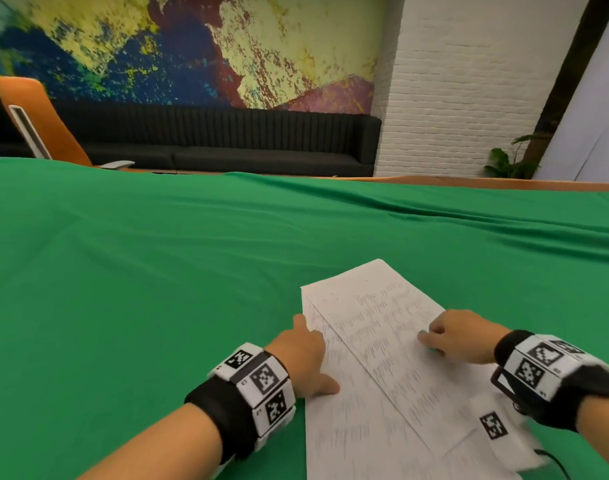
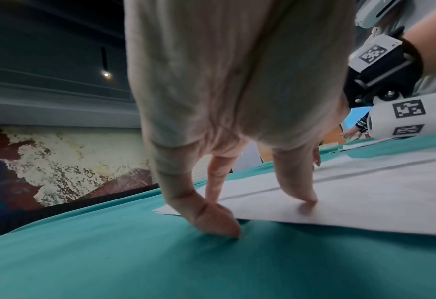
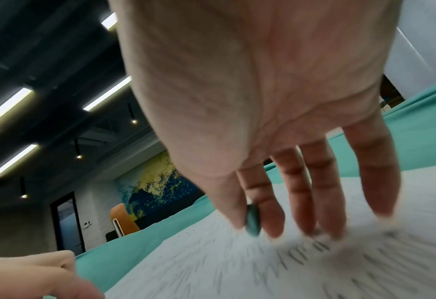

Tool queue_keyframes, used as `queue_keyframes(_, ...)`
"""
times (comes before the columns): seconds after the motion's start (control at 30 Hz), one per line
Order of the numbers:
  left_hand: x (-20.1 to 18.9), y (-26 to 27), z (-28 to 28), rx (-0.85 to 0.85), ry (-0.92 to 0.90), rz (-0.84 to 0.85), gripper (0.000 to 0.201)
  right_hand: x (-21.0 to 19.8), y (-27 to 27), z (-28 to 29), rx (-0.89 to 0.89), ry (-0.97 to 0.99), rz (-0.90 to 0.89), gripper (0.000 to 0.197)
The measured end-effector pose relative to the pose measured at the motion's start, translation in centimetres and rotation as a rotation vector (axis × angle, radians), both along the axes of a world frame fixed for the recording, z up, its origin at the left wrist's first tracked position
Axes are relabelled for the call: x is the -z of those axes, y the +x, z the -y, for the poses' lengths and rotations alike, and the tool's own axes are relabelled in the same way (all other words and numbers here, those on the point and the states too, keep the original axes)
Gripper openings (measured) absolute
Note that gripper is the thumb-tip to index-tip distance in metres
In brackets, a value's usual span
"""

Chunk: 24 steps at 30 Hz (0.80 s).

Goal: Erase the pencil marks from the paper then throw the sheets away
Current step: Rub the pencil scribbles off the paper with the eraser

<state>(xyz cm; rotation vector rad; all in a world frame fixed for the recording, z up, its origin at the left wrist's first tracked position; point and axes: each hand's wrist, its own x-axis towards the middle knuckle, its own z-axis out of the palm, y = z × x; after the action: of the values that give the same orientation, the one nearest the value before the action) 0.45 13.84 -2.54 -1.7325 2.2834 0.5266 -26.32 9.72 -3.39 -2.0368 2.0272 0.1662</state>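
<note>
Head view: two overlapping sheets [image 1: 382, 375] lie near on the green tabletop [image 1: 157, 271]; the left hand [image 1: 301, 355] presses the lower sheet's left edge with spread fingers, the right hand [image 1: 459, 336] pinches a small teal eraser [image 1: 431, 348] on the upper sheet

Left wrist: fingertips [image 2: 305, 199] hold the paper flat; keep that pressure

Right wrist: thumb and forefinger grip the eraser [image 3: 252, 220]; best use short strokes away from the pinned edge, pencil lines remain
</note>
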Motion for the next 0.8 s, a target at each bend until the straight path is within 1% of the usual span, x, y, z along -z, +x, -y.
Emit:
queue_keyframes(0.03, -0.1, 0.0, -0.3, 0.000, 0.007, -0.001, 0.074, 0.0, -0.3, 0.0, 0.020, -0.058, -0.022, 0.044)
queue_keyframes(0.1, -0.1, 0.2, -0.6, 0.014, 0.030, 0.002, 0.089, -0.1, -1.2, 0.2, 0.073, -0.115, -0.083, 0.045)
queue_keyframes(0.2, 0.6, 0.6, -0.7, 0.110, -0.019, 0.096, 0.112, 0.1, -1.8, 0.1, 0.115, -0.050, -0.118, 0.042)
queue_keyframes(0.3, 1.5, 1.2, -0.2, 0.166, -0.019, 0.138, 0.126, 0.4, -1.3, -0.6, 0.102, 0.009, -0.062, 0.040)
queue_keyframes(0.37, 1.7, 1.4, 0.0, 0.169, 0.010, 0.129, 0.129, 0.7, -1.5, -0.6, 0.108, -0.025, -0.028, 0.041)
queue_keyframes(0.47, 1.7, 1.5, -0.1, 0.167, 0.032, 0.128, 0.129, 0.9, -2.9, -0.1, 0.162, -0.134, -0.024, 0.046)
queue_keyframes(0.57, 1.6, 1.4, -0.3, 0.162, 0.032, 0.116, 0.128, 0.3, -3.0, -0.3, 0.175, -0.060, 0.027, 0.042)
queue_keyframes(0.67, 1.8, 1.3, -0.5, 0.164, 0.023, 0.066, 0.130, -0.3, -1.6, -1.5, 0.095, 0.037, -0.006, 0.039)
queue_keyframes(0.8, 1.8, 1.1, 0.0, 0.151, 0.091, 0.028, 0.133, -0.1, -0.1, -3.9, 0.040, 0.059, -0.055, 0.042)
